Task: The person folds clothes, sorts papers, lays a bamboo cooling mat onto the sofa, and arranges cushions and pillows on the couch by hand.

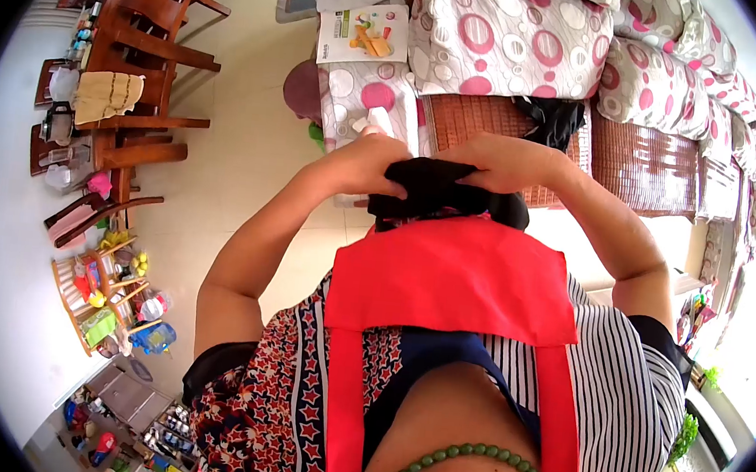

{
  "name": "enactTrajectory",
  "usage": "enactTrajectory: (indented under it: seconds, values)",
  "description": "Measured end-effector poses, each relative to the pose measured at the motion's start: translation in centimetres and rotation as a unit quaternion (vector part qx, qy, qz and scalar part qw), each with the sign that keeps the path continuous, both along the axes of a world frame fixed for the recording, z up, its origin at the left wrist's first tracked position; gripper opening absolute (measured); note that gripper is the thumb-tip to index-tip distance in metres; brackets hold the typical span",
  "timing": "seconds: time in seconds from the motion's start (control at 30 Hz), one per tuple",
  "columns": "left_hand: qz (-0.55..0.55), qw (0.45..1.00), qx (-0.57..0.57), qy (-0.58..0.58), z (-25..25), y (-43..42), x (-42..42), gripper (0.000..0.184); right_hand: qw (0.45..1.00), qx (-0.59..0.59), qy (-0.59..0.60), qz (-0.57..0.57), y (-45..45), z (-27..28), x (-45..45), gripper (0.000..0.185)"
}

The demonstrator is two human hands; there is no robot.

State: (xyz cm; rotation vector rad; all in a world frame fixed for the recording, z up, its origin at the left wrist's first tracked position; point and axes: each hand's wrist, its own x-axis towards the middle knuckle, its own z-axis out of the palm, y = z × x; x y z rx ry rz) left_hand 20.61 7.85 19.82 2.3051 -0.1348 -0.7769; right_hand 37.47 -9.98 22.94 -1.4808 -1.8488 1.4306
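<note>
1 head-worn camera looks forward and down (from close by) over the red apron (455, 279).

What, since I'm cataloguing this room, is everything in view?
Black cloth: one, black, centre
Sofa: one, pale with pink, top
Cushions: several, same pattern, on sofa
Woven mats: at least two, brown, sofa seat
Bunched cloth: one, black, on sofa
Booklet or box: one, white, sofa's left end
Wooden chairs: several, brown, upper left
Draped cloth: one, tan, over chair
Slatted rack: one, light wood, left
Leafy plants: two, green, lower right
Small clutter: many, mixed, lower left
Apron: one, red, chest
Bead necklace: one, green, neck
Left hand: one, bare, holding black cloth
Right hand: one, bare, likewise
</note>
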Motion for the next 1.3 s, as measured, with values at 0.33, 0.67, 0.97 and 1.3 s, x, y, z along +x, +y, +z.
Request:
enactTrajectory:
  seconds: [0.33, 0.67, 0.97, 1.3]
  values:
    - [0.225, 0.969, -0.105, -0.006, -3.7, 11.9, 2.3, 0.039, 0.995, -0.053, -0.013, -0.084, 10.3, -6.7, 7.6, 0.055]
    - [0.286, 0.892, 0.222, -0.268, -18.5, 29.9, 12.2, 0.033, 0.903, 0.304, -0.192, -0.235, 29.7, -23.1, 17.0, 0.04]
    - [0.206, 0.75, 0.488, -0.395, -25.7, 39.3, 20.1, 0.047, 0.773, 0.461, -0.318, -0.297, 39.7, -30.1, 24.1, 0.04]
    - [0.316, 0.909, -0.011, -0.271, -31.4, 10.4, 20.0, 0.045, 0.876, 0.223, -0.029, -0.427, 15.9, -34.5, 13.8, 0.023]
